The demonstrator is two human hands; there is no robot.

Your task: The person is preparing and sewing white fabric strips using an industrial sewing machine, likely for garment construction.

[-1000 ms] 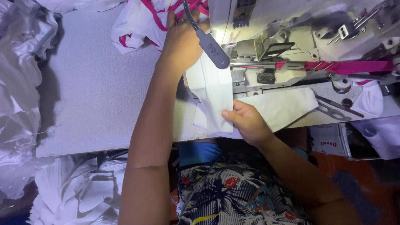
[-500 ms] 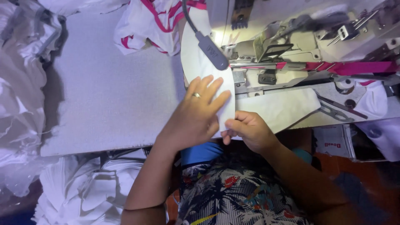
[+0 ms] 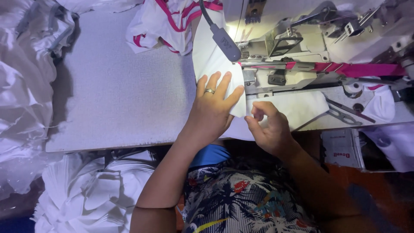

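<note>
The grey worktop (image 3: pixel 108 99) carries a sewing machine (image 3: pixel 302 47) at far right. A white fabric piece (image 3: pixel 211 60) lies beside the machine — the left hand (image 3: pixel 211 110) presses flat on its near end, fingers spread. The right hand (image 3: pixel 269 127) hovers just right, fingers loosely curled, holding nothing.

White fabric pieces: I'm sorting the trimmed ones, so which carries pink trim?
The bunched white fabric with pink trim at the table's far edge; the white fabric piece under the left hand is plain.
</note>
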